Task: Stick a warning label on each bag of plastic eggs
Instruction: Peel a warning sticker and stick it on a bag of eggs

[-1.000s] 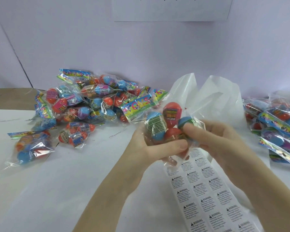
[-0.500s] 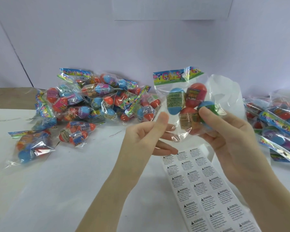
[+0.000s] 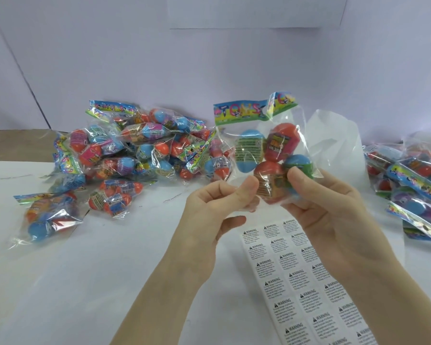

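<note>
Both hands are up above the label sheet (image 3: 306, 277), which lies flat on the white table (image 3: 110, 270) and serves as my marker for everything else. Over its far end hangs the bag of eggs (image 3: 266, 155), now upright with its colourful header card on top; a second ago the same bag was bunched low between both hands, nearly touching the sheet, so it has been lifted and shaken out to hang straight.

The right hand (image 3: 331, 215) grips the bag at its lower right corner, thumb pressed on the film over the blue-and-green egg, fingers curled behind. The left hand (image 3: 217, 207) had let go half a second ago; now it has come back, thumb and forefinger pinching at the bag's lower left edge beside the red egg (whether there is a label between those fingertips I cannot tell, the spot is too small and glossy).

Left of the sheet and farther back sits the heap of bags (image 3: 139, 155), with a few strays nearer the table's left side. Right of the sheet lies the second pile of bags (image 3: 413, 185), partly cut off by the frame. Behind the sheet crumpled clear plastic (image 3: 334, 140) stands up.

My reading: the bag is being presented and flattened for sticking, or a label is just being pressed on. Either way this bag is near done, and many remain.
</note>
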Available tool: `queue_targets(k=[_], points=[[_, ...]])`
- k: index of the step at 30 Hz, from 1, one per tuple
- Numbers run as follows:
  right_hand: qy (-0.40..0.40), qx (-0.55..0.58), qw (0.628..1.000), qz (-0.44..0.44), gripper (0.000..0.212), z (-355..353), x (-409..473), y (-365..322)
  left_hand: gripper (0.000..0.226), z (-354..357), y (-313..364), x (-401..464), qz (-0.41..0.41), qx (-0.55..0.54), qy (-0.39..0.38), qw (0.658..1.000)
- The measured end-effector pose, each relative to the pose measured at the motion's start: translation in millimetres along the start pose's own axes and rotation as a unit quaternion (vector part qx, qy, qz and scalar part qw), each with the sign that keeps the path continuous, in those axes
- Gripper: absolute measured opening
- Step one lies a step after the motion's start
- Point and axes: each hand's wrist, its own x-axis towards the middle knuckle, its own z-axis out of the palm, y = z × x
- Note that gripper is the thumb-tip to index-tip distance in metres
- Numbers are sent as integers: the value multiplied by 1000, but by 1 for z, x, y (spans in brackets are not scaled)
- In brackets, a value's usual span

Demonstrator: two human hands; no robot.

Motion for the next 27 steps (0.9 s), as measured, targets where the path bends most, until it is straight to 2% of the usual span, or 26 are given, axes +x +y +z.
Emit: queue_targets(k=[4, 8, 11, 14, 17, 18, 21, 22, 25, 27], points=[[5, 18, 1000, 2, 23, 2, 0, -1, 39, -4, -1, 4, 77, 57, 54, 994], [4, 51, 999, 18, 19, 3, -1, -1, 43, -3, -2, 3, 27, -13, -3, 1000], [-7, 78, 997, 26, 5, 5, -3, -2, 40, -4, -2, 4, -8, -55, -34, 998], [-23, 86, 996, 32, 13, 5, -3, -3, 42, -4, -2, 5, -6, -58, -43, 997], [-8, 121, 991, 56, 12, 2, 0, 0, 56, -3, -3, 4, 5, -58, -44, 997], [0, 137, 988, 64, 18, 0, 2, 3, 57, -2, -3, 4, 9, -63, -43, 997], [19, 175, 981, 79, 47, -5, 4, 5, 37, -2, -3, 4, 27, -85, -49, 995], [24, 181, 980, 79, 47, -5, 4, 4, 30, -1, -3, 4, 31, -85, -50, 995], [25, 182, 980, 81, 30, -5, 5, 2, 23, 0, -2, 4, 47, -58, -45, 996], [29, 193, 977, 85, 30, -4, 5, 2, 20, 0, -2, 3, 63, -22, -43, 997]])
